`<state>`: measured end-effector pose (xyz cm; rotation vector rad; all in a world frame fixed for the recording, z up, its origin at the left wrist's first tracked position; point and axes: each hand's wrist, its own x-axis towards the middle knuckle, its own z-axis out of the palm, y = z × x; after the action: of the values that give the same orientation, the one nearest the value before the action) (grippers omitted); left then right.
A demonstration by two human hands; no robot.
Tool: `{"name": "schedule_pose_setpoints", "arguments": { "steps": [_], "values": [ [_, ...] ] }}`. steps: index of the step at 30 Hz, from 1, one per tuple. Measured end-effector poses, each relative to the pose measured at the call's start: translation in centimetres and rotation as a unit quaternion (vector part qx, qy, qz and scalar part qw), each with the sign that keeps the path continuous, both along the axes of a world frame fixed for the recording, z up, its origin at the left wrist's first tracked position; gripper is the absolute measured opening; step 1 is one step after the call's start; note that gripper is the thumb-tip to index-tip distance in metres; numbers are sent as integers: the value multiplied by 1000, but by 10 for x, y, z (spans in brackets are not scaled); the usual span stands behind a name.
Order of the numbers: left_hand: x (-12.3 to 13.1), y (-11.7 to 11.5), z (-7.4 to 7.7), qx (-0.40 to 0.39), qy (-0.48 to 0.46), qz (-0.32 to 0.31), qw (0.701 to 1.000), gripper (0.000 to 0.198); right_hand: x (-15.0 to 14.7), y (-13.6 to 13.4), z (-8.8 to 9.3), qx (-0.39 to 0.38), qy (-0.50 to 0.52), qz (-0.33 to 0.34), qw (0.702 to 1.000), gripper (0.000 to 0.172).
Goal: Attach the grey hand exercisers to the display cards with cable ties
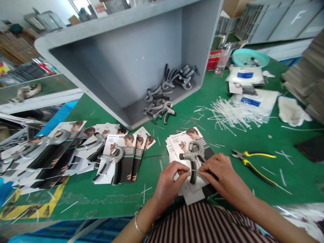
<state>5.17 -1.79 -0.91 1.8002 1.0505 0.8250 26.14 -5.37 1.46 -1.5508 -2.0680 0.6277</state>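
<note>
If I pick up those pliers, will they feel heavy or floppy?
The pliers probably feel heavy for their size, since the head looks metal. The handles, spread apart, may swing at the joint. Lying flat, they're unlikely to roll.

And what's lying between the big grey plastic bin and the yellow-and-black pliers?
Loose, thin white plastic ties lie there on the green tabletop, as the head view shows.

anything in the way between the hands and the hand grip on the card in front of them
Nothing visible blocks them: the left hand and right hand are right at the hand grip, with a thin tie between their fingertips across one handle. The pliers lie off to the right, apart from both hands.
</note>
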Motion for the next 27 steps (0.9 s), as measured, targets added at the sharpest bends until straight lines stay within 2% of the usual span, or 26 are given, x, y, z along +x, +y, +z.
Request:
{"name": "schedule_pose_setpoints", "arguments": {
  "steps": [6, 15, 22, 25, 27],
  "values": [
    [2, 1, 5, 10, 2, -18, 1000, 4, 0, 1, 5, 2, -47, 30, 998, 23],
    [2, 1, 2, 33, 17, -47, 998, 4, -2, 5, 8, 42, -37, 55, 997, 21],
    [-5, 6, 15, -41, -5, -92, 995, 8, -1, 6, 1, 15, 11, 53, 998, 12],
    [-6, 2, 10, -66, -18, -91, 993, 17, -1, 6, 0, 15, -1, 48, 999, 14],
    [-6, -1, 3, -84, -33, -69, 994, 22, 1, 5, 0, 13, -10, 37, 999, 17]
  ]
}}
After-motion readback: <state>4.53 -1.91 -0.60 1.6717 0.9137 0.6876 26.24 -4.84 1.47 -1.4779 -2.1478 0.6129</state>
